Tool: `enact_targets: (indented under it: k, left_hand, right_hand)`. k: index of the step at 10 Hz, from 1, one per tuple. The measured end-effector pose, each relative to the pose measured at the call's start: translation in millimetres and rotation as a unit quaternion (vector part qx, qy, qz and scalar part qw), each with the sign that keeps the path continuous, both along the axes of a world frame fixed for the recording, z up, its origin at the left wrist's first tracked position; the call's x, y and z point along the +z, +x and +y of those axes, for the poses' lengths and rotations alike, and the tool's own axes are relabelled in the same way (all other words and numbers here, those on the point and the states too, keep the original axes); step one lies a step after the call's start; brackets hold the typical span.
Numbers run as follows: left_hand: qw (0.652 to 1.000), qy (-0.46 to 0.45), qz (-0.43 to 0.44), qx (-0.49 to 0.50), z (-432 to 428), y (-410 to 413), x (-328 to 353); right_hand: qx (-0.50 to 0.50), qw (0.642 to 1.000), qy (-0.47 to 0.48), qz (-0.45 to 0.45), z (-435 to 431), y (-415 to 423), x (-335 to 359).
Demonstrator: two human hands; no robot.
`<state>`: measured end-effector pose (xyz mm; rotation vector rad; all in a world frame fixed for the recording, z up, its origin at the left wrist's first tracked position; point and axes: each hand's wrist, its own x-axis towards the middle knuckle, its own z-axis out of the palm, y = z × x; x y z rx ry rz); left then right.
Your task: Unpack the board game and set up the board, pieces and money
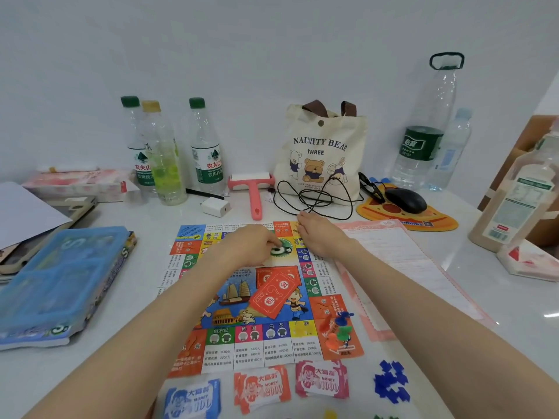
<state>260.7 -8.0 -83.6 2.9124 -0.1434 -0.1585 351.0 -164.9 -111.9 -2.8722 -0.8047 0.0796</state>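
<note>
far side of the tabletop is walled by three bottles, a lint roller, a tote bag w/ loose black cable lying just past the board, then a mouse and two tall bottles. l side is shut by the blue game box, r side by a pink sheet just beside the board and a milky bottle further out; bare strips run btwn box and board and r of the sheet. near edge is crowded w/ three money stacks and blue pieces, both forearms cross the board, and pawns stand on its near r corner.
</note>
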Motion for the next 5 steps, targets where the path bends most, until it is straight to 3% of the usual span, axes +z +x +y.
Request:
enact_targets:
  k: [3,5]
  left_hand:
    - [1.0,0.002,-0.002,0.001,-3,-8,7]
    - [0.997,-0.045,-0.051,0.042,2,-19,21]
  right_hand:
    - [0.007,1.0,0.019,0.0,-4,-10,9]
    - [0.003,0.995,0.101,-0.025,-9,-22,30]
